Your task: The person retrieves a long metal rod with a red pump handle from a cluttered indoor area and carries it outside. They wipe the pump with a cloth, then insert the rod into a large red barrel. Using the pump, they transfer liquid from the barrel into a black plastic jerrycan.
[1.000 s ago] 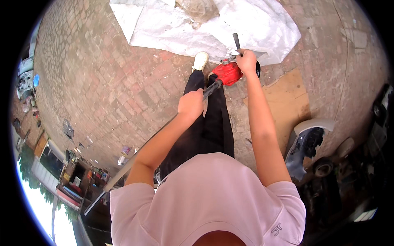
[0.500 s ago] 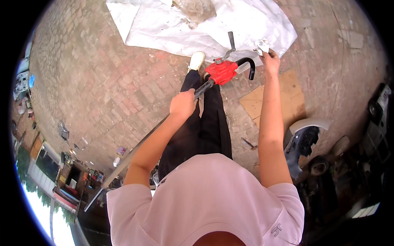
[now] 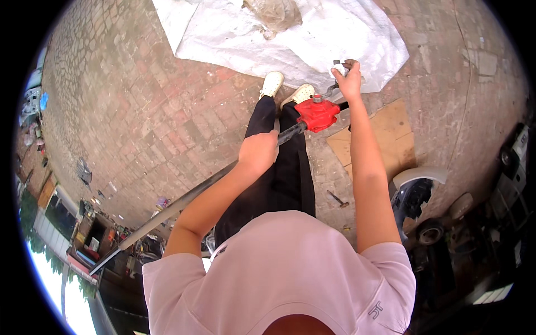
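My left hand (image 3: 258, 152) is wrapped round the long dark pipe (image 3: 192, 195) of a hand-crank pump, which lies slantwise across my legs. The red pump body (image 3: 318, 114) sits at the pipe's far end, over my right leg. Up and right of it, my right hand (image 3: 350, 81) has its fingers closed on a crumpled white cloth (image 3: 337, 70) pressed against the crank handle (image 3: 336, 62). The tip of the handle shows past the cloth. My right wrist and forearm hide most of the black curved spout (image 3: 343, 105).
A white woven sheet (image 3: 223, 42) with a crumpled clear plastic bag (image 3: 277, 14) on it covers the far paving. Flattened cardboard (image 3: 385, 131) lies at the right, near a hammer (image 3: 337, 199) and a car fender (image 3: 416, 190). Scattered parts crowd the lower left and right.
My right hand has moved left and slightly nearer, bringing the cloth onto the crank handle. The pump has shifted right and nearer, with my left hand still on its pipe.
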Motion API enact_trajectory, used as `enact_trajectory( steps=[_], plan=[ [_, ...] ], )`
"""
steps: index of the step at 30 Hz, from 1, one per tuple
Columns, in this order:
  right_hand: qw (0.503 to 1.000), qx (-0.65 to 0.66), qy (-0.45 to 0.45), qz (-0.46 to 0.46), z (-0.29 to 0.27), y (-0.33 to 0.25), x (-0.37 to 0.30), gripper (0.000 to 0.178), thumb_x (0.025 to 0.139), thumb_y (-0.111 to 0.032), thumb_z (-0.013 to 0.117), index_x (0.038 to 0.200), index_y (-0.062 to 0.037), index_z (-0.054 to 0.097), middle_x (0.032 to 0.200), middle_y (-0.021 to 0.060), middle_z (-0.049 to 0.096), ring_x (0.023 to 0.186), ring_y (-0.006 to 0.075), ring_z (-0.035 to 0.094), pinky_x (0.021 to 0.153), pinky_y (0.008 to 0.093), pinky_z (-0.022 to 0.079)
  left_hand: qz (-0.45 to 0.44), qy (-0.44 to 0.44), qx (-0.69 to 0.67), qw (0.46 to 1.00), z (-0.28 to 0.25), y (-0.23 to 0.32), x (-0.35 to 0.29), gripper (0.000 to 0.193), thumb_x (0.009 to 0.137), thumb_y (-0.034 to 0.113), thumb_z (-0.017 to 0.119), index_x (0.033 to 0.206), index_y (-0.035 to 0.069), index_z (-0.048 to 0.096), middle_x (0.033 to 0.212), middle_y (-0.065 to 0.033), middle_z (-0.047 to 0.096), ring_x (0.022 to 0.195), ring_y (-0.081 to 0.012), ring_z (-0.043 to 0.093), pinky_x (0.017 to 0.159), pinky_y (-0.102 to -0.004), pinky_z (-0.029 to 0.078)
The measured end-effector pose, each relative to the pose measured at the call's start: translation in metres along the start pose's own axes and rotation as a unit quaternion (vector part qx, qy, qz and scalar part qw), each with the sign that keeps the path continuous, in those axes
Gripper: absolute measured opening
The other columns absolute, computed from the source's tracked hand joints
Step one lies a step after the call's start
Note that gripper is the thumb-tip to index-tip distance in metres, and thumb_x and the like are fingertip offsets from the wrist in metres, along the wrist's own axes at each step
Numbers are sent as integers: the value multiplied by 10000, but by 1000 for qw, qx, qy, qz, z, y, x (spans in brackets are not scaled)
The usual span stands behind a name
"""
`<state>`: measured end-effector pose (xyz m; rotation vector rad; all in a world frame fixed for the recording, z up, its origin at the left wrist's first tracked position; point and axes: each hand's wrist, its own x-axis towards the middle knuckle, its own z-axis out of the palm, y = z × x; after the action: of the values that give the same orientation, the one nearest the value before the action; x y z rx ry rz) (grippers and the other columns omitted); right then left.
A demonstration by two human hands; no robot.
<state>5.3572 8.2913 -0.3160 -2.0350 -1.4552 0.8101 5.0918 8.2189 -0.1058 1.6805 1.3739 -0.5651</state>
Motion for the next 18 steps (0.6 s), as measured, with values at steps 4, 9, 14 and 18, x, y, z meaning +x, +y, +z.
enact_trajectory(
  steps=[4,9,14,18],
  plan=[
    [977,10,-202,75,-3,-15,3,611,768,-103,661,1260,27,322,997,198,608,884,319,622,759,395,471,18,4,12,1000,1,-1,-2,135,788,151,575,853,49,517,682,-162,601,681,-362,605,588,-470,473],
    [973,-160,-165,31,3,-20,-1,441,840,-140,560,1191,15,343,881,242,621,735,381,627,709,434,487,22,-5,4,1000,2,4,-10,103,790,113,541,849,35,507,663,-166,596,663,-361,606,585,-466,478],
    [941,-280,-189,21,2,-39,16,306,876,-304,515,957,-21,429,706,207,625,712,386,624,656,471,486,17,-7,-10,1000,0,9,-19,120,782,103,540,874,33,506,663,-169,595,672,-366,606,593,-472,478],
    [941,-278,-191,-9,-5,-52,33,357,896,-363,468,853,-11,513,702,205,625,676,383,621,640,464,487,-12,-5,-46,999,1,9,-22,130,781,123,554,882,50,517,688,-182,597,712,-375,599,619,-483,469]
  ],
)
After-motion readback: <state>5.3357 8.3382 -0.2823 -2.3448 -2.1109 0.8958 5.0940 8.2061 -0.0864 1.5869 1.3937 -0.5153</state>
